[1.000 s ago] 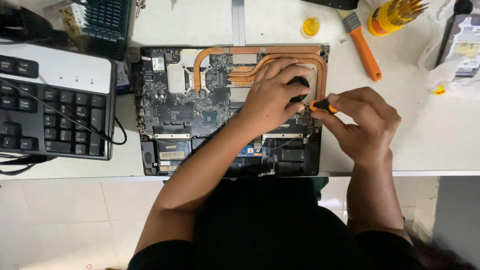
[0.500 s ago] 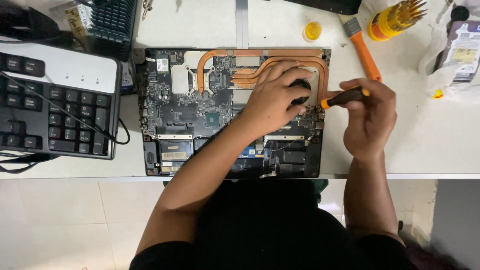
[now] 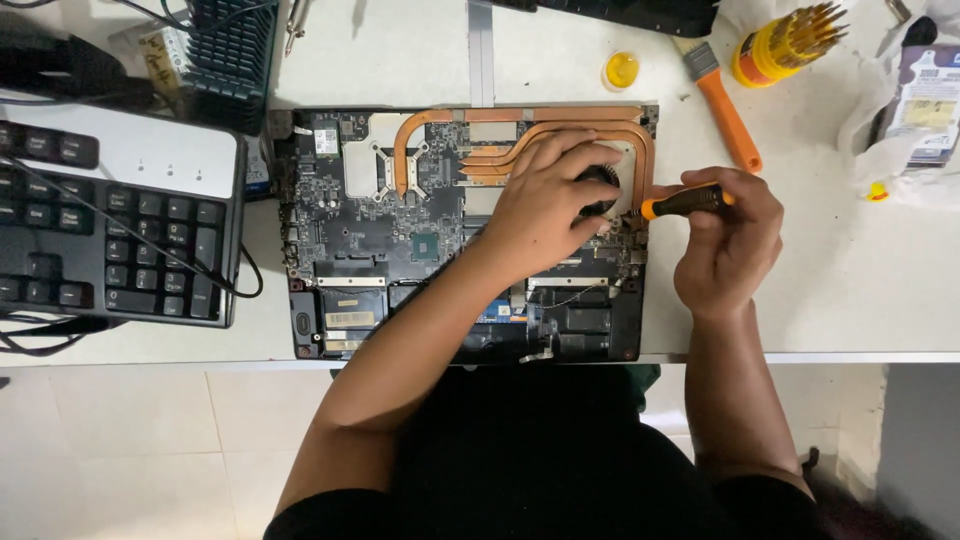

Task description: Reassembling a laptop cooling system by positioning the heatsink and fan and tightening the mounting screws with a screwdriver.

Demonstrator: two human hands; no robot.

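Copper pipes: left hand [image 3: 545, 200] pressing flat on black fan [image 3: 600, 190].
Right hand [image 3: 725, 240]: gripping orange-black screwdriver [image 3: 685, 203].
Risk: tilted tip slipping, gouging opened laptop board [image 3: 400, 220].

White-wrapped purple package [image 3: 925, 115] lies far right.

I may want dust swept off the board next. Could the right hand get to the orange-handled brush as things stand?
Probably yes. The brush lies on the table just beyond the right hand with nothing between them, but that hand holds a screwdriver, so it would have to put it down first.
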